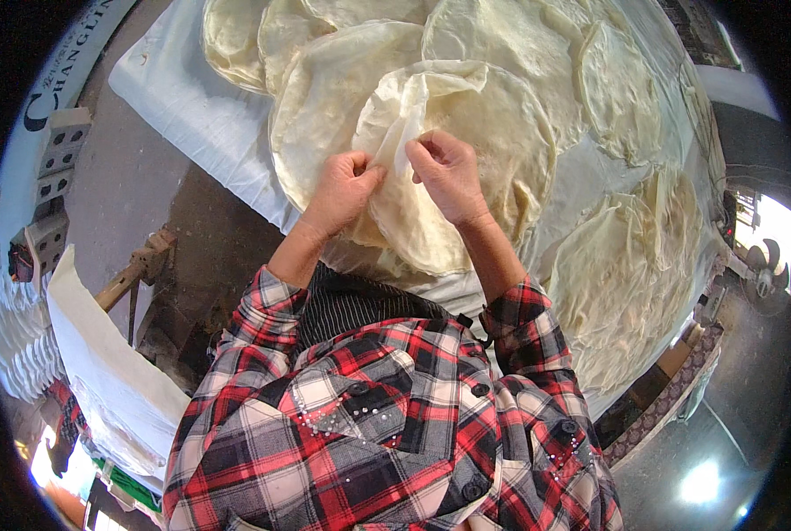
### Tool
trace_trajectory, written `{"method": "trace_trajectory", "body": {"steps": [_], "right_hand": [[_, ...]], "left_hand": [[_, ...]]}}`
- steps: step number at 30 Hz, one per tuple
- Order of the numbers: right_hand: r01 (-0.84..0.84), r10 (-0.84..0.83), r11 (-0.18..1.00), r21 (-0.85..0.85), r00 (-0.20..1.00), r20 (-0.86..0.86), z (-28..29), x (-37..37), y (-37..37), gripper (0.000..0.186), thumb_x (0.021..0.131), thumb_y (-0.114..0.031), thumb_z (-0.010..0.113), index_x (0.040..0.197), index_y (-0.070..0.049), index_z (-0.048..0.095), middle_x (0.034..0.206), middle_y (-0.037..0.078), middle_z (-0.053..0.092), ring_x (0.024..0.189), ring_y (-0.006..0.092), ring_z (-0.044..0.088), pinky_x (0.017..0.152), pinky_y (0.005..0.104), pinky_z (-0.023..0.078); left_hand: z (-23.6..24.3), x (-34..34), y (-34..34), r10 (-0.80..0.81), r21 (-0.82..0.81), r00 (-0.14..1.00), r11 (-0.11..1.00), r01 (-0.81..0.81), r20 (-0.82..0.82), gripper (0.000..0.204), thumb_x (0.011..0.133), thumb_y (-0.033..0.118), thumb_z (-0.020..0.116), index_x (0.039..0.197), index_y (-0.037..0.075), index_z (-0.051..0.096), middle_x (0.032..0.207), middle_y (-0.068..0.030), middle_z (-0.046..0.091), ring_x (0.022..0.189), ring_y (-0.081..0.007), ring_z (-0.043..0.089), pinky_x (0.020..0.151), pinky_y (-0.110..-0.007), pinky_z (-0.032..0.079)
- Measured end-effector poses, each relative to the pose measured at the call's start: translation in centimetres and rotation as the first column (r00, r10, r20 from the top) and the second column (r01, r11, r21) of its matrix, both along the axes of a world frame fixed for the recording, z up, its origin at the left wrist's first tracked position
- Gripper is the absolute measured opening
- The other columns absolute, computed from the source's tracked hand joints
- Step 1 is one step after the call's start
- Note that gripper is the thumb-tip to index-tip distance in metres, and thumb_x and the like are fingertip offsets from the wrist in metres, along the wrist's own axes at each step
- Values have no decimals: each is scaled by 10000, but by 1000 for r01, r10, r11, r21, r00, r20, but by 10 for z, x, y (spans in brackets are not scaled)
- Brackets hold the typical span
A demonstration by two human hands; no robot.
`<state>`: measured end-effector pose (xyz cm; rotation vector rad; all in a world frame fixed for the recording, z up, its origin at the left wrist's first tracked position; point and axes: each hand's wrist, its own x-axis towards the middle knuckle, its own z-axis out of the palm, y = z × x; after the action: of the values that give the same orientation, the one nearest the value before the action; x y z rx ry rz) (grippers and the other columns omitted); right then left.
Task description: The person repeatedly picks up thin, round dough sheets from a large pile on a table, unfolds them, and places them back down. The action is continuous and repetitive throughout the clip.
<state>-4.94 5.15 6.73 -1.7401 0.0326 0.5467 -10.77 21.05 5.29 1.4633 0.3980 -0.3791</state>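
A thin, pale cream round sheet [413, 221], soft and partly folded over, lies on top of other such sheets in front of me. My left hand [338, 190] is closed at its left side, thumb and fingers pinching the sheet's edge. Close by on the right, my right hand [448, 173] has its fingers curled in and its thumb against a raised fold of the sheet [410, 119]. Whatever lies inside the right hand's curled fingers is mostly hidden. Beneath, a wider round sheet [311, 106] shows wrinkled rims.
More cream sheets overlap at the back and in a layered pile [630, 265] on the right. White cloth [209, 115] covers the table, its edge running diagonally at left. Beyond stand a wooden frame [138, 265], hollow bricks [59, 155] and, far right, a fan [764, 267].
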Motion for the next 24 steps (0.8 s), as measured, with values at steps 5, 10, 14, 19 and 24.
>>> {"method": "trace_trajectory", "body": {"steps": [5, 10, 14, 19, 24], "right_hand": [[54, -44, 994, 91, 992, -114, 12, 6, 0, 166, 857, -139, 622, 795, 16, 617, 656, 3, 566, 572, 72, 524, 528, 217, 411], [20, -19, 999, 31, 999, -45, 19, 8, -2, 215, 846, -167, 597, 798, 42, 622, 665, 22, 590, 576, 81, 548, 523, 232, 448], [-44, 44, 999, 11, 999, 0, 17, 6, 1, 192, 840, -155, 601, 794, 31, 621, 644, 25, 576, 581, 84, 540, 531, 242, 438], [-171, 187, 976, -135, 976, 115, 11, -11, 4, 153, 861, -127, 586, 828, 20, 614, 677, -37, 533, 620, 35, 458, 541, 214, 391], [-195, 209, 969, -151, 974, 84, 10, -17, 8, 182, 847, -140, 593, 815, 39, 598, 684, -22, 536, 640, 48, 464, 566, 236, 405]], "left_hand": [[-16, -5, 2, 25, -18, 1000, 1000, -25, 9, 174, 877, 139, 612, 835, -24, 657, 737, 3, 617, 632, -54, 515, 561, -214, 417], [-8, -4, 1, 51, -156, 997, 986, -59, -58, 180, 882, 149, 607, 839, -17, 660, 751, 0, 631, 630, -49, 517, 548, -211, 408], [-16, -7, 3, 14, -124, 999, 992, -21, -52, 185, 886, 153, 604, 896, -23, 658, 781, -11, 642, 651, -48, 527, 563, -217, 424], [-20, 3, 0, 33, 131, 985, 990, -55, 168, 232, 825, 167, 611, 913, -44, 651, 844, -103, 621, 725, -153, 583, 639, -289, 463], [-20, 28, 6, -57, 349, 967, 937, -34, 247, 271, 813, 194, 620, 973, -21, 662, 915, -165, 628, 796, -271, 620, 715, -340, 483]]}}
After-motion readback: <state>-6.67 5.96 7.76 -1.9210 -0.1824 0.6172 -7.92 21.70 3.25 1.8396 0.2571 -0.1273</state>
